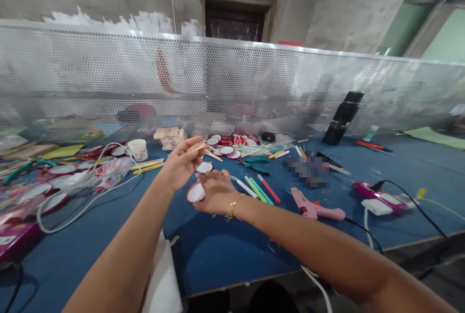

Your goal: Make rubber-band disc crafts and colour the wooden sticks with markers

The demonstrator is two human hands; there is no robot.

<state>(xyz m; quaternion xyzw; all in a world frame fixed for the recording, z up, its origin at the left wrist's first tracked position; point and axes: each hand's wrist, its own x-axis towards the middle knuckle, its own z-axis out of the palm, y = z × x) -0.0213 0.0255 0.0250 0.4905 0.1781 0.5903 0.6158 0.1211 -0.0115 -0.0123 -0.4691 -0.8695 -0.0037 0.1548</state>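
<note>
My left hand [182,164] is raised above the blue table, its fingers closed in a pinch on a short pale wooden stick [200,147]. Beside it and lower, my right hand [220,192] wears a gold bracelet [232,206] and has its fingers around the edge of a round white disc with a red rim [196,192]. Just past the right fingertips is a second red-rimmed disc [204,167]; whether the hand touches it is unclear. Behind both hands lies a pile of similar discs [227,150], some showing a red printed side.
Coloured pens [259,188], green-handled pliers [257,161] and a pink glue gun [316,207] lie to the right. A black bottle [343,118] stands near the perforated metal screen [247,75]. At left are a paper cup [137,149], a white cable [82,216] and more discs.
</note>
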